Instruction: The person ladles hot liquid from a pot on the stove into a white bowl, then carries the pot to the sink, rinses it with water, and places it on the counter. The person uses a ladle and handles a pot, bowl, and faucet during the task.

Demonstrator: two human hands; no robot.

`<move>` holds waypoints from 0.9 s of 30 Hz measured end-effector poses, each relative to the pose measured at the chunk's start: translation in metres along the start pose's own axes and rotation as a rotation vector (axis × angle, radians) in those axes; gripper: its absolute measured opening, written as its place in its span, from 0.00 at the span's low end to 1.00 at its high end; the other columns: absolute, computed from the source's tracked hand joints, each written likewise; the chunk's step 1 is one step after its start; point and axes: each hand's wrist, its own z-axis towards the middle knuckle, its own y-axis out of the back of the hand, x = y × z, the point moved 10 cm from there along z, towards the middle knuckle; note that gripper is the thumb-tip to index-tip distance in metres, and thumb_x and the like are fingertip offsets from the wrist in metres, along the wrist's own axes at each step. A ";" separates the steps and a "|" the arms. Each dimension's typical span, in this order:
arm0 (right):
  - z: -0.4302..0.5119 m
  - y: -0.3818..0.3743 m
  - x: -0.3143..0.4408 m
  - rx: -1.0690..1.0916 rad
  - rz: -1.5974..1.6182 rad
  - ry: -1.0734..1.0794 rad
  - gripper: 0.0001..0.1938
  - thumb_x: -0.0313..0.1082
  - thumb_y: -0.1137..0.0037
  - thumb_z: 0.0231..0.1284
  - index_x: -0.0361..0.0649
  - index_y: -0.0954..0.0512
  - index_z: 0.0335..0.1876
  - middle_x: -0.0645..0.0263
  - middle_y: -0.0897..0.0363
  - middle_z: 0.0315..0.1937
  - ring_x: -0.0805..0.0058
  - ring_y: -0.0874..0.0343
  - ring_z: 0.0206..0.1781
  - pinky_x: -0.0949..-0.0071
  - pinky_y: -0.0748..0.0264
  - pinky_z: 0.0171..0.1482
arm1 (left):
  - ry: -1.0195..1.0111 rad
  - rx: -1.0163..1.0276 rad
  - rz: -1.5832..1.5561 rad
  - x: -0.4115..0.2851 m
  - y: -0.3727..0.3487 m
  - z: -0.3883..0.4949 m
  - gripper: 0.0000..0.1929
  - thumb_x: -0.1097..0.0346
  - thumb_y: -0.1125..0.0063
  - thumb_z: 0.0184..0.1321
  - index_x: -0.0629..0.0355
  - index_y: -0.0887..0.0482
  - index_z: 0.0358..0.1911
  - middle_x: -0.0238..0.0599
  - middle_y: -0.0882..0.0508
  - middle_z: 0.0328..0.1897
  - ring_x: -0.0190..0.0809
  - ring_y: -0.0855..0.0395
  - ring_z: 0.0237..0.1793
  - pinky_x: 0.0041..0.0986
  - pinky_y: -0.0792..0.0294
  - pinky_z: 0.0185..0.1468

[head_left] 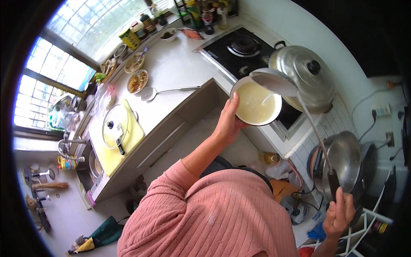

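My left hand (pixel 228 119) grips the near side of a dark-rimmed bowl (pixel 278 110), thumb over its edge. Pale yellow liquid (pixel 252 104) nearly fills it. In my right hand (pixel 339 210) is the dark handle of a long metal ladle (pixel 273 82). The ladle's head tilts over the bowl's far right rim, and a thin whitish streak below it looks like pouring liquid. Just behind stands a large metal pot (pixel 324 93) at the hob's right side. Its domed lid (pixel 297 61) has a black knob; the ladle hides part of the pot.
Beyond the bowl is a black gas hob (pixel 221 53). Along the counter (pixel 179 67) lie a spatula (pixel 173 90), a dish of food (pixel 138 82), and a yellow cutting board (pixel 135 128) bearing a glass lid (pixel 109 135) and a cleaver. Metal pans (pixel 348 157) stand at right.
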 end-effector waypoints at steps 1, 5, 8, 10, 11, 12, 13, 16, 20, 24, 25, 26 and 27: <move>0.013 -0.010 0.008 0.009 -0.001 0.030 0.17 0.31 0.51 0.62 0.31 0.26 0.53 0.54 0.26 0.31 0.61 0.26 0.29 0.66 0.33 0.28 | -0.020 -0.036 -0.008 -0.008 0.015 -0.005 0.33 0.37 0.61 0.65 0.58 0.41 0.61 0.44 0.30 0.61 0.45 0.25 0.57 0.43 0.27 0.55; 0.065 -0.053 0.034 0.047 0.179 0.086 0.17 0.28 0.50 0.59 0.31 0.25 0.53 0.55 0.28 0.29 0.64 0.28 0.26 0.69 0.34 0.27 | -0.060 -0.190 0.025 -0.028 0.094 -0.013 0.33 0.36 0.61 0.65 0.57 0.40 0.60 0.43 0.29 0.60 0.43 0.24 0.56 0.41 0.28 0.54; 0.103 -0.094 0.053 0.066 0.255 0.166 0.18 0.26 0.49 0.58 0.29 0.27 0.54 0.57 0.30 0.27 0.65 0.30 0.24 0.70 0.35 0.25 | -0.128 -0.309 0.012 -0.042 0.150 -0.021 0.32 0.36 0.61 0.65 0.56 0.40 0.60 0.42 0.29 0.60 0.42 0.24 0.56 0.40 0.28 0.54; 0.133 -0.123 0.067 0.130 0.269 0.160 0.19 0.25 0.49 0.58 0.27 0.28 0.56 0.57 0.31 0.26 0.65 0.31 0.24 0.69 0.35 0.25 | -0.154 -0.361 -0.013 -0.047 0.189 -0.026 0.32 0.37 0.62 0.65 0.55 0.40 0.62 0.40 0.29 0.60 0.41 0.24 0.56 0.38 0.28 0.52; 0.145 -0.135 0.074 0.119 0.308 0.176 0.20 0.24 0.50 0.58 0.26 0.29 0.56 0.57 0.32 0.26 0.65 0.32 0.24 0.68 0.35 0.26 | -0.175 -0.395 -0.015 -0.051 0.207 -0.029 0.32 0.37 0.62 0.66 0.55 0.40 0.63 0.39 0.29 0.61 0.41 0.24 0.56 0.38 0.28 0.51; 0.156 -0.149 0.079 0.118 0.339 0.190 0.19 0.24 0.49 0.58 0.27 0.29 0.56 0.57 0.32 0.25 0.66 0.33 0.23 0.68 0.36 0.25 | -0.196 -0.428 -0.017 -0.055 0.225 -0.033 0.32 0.37 0.62 0.66 0.55 0.40 0.63 0.39 0.29 0.61 0.41 0.24 0.56 0.37 0.27 0.50; 0.167 -0.163 0.083 0.129 0.354 0.199 0.19 0.24 0.49 0.57 0.27 0.29 0.56 0.57 0.33 0.25 0.66 0.33 0.22 0.68 0.36 0.25 | -0.192 -0.459 -0.013 -0.057 0.242 -0.036 0.35 0.37 0.63 0.66 0.59 0.41 0.64 0.42 0.28 0.62 0.42 0.25 0.58 0.39 0.29 0.57; 0.196 -0.204 0.099 0.145 0.397 0.246 0.20 0.24 0.48 0.57 0.30 0.28 0.57 0.59 0.34 0.23 0.67 0.34 0.21 0.69 0.37 0.24 | -0.199 -0.574 -0.052 -0.060 0.294 -0.047 0.33 0.38 0.64 0.67 0.60 0.40 0.64 0.42 0.26 0.60 0.42 0.24 0.57 0.37 0.27 0.55; 0.226 -0.254 0.121 0.203 0.439 0.303 0.20 0.25 0.47 0.57 0.33 0.28 0.58 0.60 0.34 0.23 0.67 0.34 0.21 0.69 0.36 0.24 | -0.248 -0.654 -0.111 -0.066 0.348 -0.056 0.29 0.41 0.63 0.68 0.56 0.40 0.63 0.39 0.26 0.58 0.39 0.23 0.55 0.35 0.25 0.51; 0.247 -0.283 0.153 0.234 0.446 0.404 0.20 0.26 0.46 0.58 0.33 0.28 0.58 0.61 0.33 0.24 0.68 0.32 0.21 0.71 0.34 0.23 | -0.256 -0.728 -0.098 -0.066 0.393 -0.062 0.27 0.41 0.63 0.68 0.54 0.38 0.60 0.36 0.25 0.56 0.36 0.22 0.52 0.31 0.25 0.47; 0.250 -0.289 0.159 0.206 0.433 0.447 0.21 0.26 0.44 0.56 0.33 0.27 0.57 0.61 0.32 0.24 0.69 0.30 0.21 0.72 0.33 0.23 | -0.267 -0.775 -0.070 -0.066 0.402 -0.064 0.29 0.40 0.66 0.68 0.57 0.37 0.60 0.37 0.22 0.54 0.36 0.20 0.49 0.30 0.24 0.46; 0.252 -0.296 0.165 0.201 0.422 0.477 0.21 0.26 0.43 0.55 0.33 0.27 0.56 0.62 0.32 0.24 0.69 0.30 0.21 0.72 0.33 0.23 | -0.260 -0.788 -0.083 -0.064 0.410 -0.064 0.28 0.40 0.65 0.68 0.55 0.37 0.60 0.36 0.23 0.54 0.36 0.21 0.49 0.30 0.24 0.45; 0.254 -0.302 0.171 0.192 0.410 0.506 0.21 0.25 0.43 0.54 0.33 0.26 0.56 0.62 0.32 0.24 0.69 0.30 0.21 0.72 0.33 0.23 | -0.255 -0.797 -0.094 -0.064 0.416 -0.063 0.28 0.40 0.64 0.68 0.54 0.37 0.60 0.35 0.23 0.54 0.35 0.22 0.50 0.30 0.25 0.45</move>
